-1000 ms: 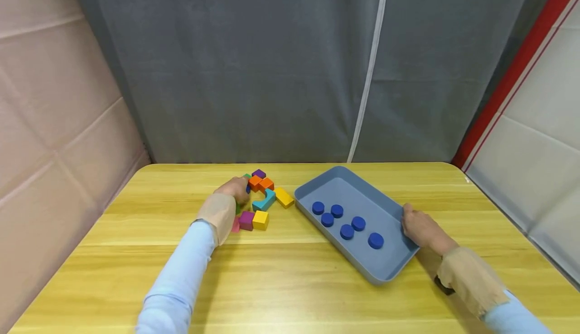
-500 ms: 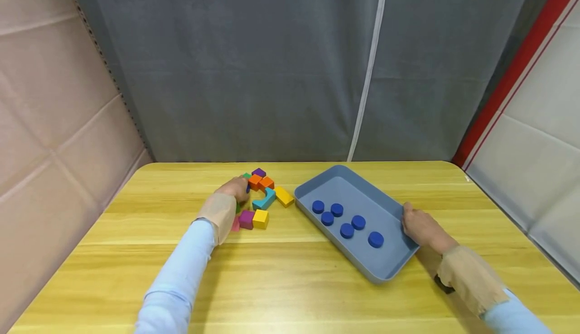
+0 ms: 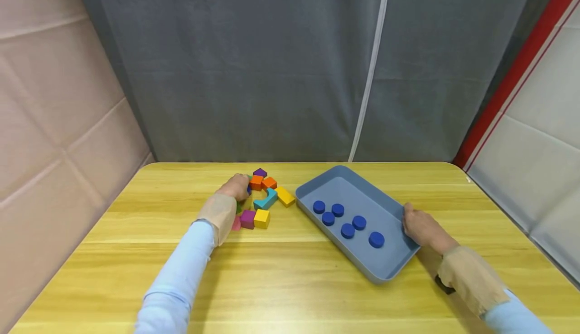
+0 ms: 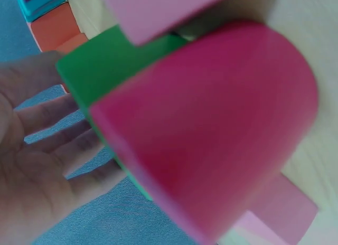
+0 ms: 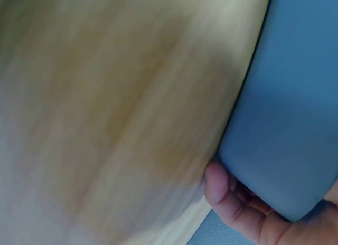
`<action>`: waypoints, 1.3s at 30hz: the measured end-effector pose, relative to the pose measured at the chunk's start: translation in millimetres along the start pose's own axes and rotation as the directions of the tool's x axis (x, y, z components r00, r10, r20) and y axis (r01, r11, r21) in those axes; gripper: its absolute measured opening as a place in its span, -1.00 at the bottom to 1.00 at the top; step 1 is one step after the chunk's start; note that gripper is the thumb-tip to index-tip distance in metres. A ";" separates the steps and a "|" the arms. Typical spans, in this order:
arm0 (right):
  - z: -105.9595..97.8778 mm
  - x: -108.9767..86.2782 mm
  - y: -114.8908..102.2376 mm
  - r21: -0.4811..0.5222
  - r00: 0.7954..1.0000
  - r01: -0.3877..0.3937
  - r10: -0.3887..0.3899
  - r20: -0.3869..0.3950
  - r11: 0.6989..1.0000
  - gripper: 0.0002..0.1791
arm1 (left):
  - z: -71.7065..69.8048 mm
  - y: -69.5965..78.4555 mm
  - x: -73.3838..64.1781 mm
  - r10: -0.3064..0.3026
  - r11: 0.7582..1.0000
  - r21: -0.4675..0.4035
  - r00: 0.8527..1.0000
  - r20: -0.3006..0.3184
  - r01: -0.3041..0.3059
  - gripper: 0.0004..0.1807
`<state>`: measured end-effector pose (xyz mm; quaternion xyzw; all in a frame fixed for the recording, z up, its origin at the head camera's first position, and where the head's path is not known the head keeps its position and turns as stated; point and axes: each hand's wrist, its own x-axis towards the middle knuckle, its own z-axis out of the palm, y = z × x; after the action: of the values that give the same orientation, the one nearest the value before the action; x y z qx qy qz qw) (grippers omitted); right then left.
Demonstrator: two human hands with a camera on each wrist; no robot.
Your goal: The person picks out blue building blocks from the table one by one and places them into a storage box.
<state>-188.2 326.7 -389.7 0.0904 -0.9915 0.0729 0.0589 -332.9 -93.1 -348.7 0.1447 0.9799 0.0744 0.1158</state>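
My left hand (image 3: 234, 188) reaches in at the left side of a loose group of coloured blocks. In the left wrist view its fingers extend, slightly bent, with the tips against the far side of a green block (image 4: 100, 68). A large pinkish-red block with a rounded end (image 4: 211, 113) fills the foreground there. Beyond the fingertips sit two orange blocks (image 3: 256, 183) and a purple block (image 3: 260, 173). My right hand (image 3: 423, 228) grips the right end wall of a blue-grey tray (image 3: 387, 261), thumb (image 5: 215, 182) outside. Several dark blue discs (image 3: 348, 230) lie in the tray.
A teal curved block (image 3: 265, 200) and a flat yellow block (image 3: 285, 196) lie between the left hand and the tray. Nearer me, a magenta cube (image 3: 247, 219) and a yellow cube (image 3: 262, 218) stand side by side on the wooden table (image 3: 290, 283). A grey curtain (image 3: 254, 72) hangs behind.
The orange blocks have turned and shifted slightly to the right by the left hand's fingertips. The right hand and the tray stay in place.
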 end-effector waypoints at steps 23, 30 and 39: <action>-1.3 1.7 -2.8 0.017 0.999 -0.020 0.019 0.034 1.000 -0.89 | -1.4 -4.5 -5.8 -0.008 1.000 -0.020 0.995 0.102 0.010 -0.86; -1.5 0.5 -3.8 0.006 1.000 -0.016 0.016 0.009 1.000 -0.89 | -5.6 -5.4 -5.7 0.032 0.999 -0.046 0.998 0.061 -0.029 -0.80; -2.1 0.2 -2.6 0.004 1.000 -0.001 0.001 -0.003 1.000 -0.89 | -7.2 -2.2 -8.8 0.048 0.996 -0.072 0.999 0.016 -0.047 -0.72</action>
<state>-187.7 324.5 -387.3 0.0900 -0.9913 0.0751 0.0602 -327.1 -98.6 -340.3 0.1642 0.9718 0.1107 0.1276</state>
